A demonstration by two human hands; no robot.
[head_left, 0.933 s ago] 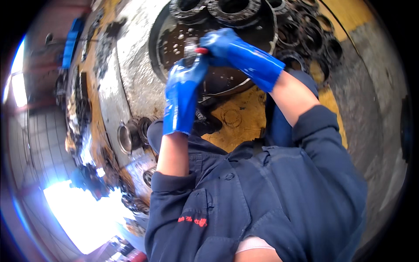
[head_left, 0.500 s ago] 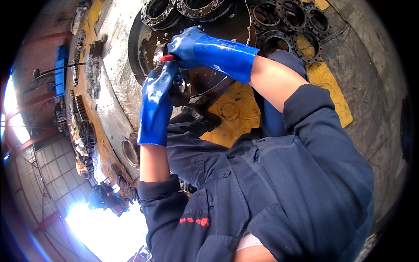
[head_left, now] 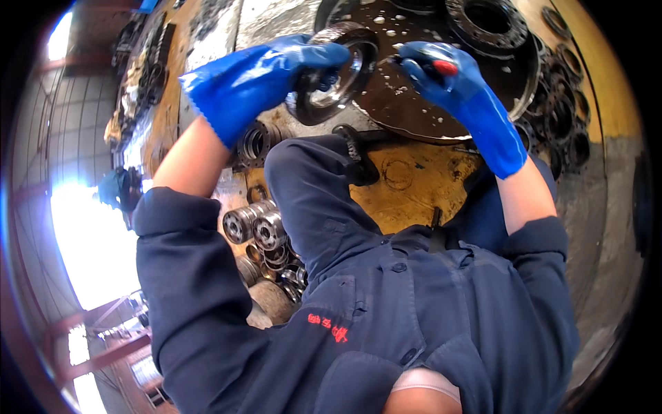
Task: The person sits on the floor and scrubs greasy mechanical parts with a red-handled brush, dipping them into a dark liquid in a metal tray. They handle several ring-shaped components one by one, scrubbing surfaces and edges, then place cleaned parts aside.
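My left hand [head_left: 310,58], in a long blue rubber glove, is closed around a wet, dark metal ring [head_left: 314,114] and holds it tilted at the near left edge of a large round pan [head_left: 441,140] of dark liquid. Over the pan, my right hand [head_left: 438,86], gloved the same way, grips a tool with a red handle [head_left: 445,67]. Its other end points left toward the ring, apart from it. Fingers hide most of this tool, so its kind is unclear.
A flanged ring [head_left: 510,41] sits in the pan at the far right. Several dark rings [head_left: 562,114] are piled right of the pan. Shiny metal cylinders [head_left: 269,231] and smaller rings lie beside my left leg. Yellow flooring [head_left: 407,190] shows between my legs.
My hands, close together over the pan before, are now apart. The left has lifted the ring out to the left; the right has moved right with the red-handled tool. My view has shifted.
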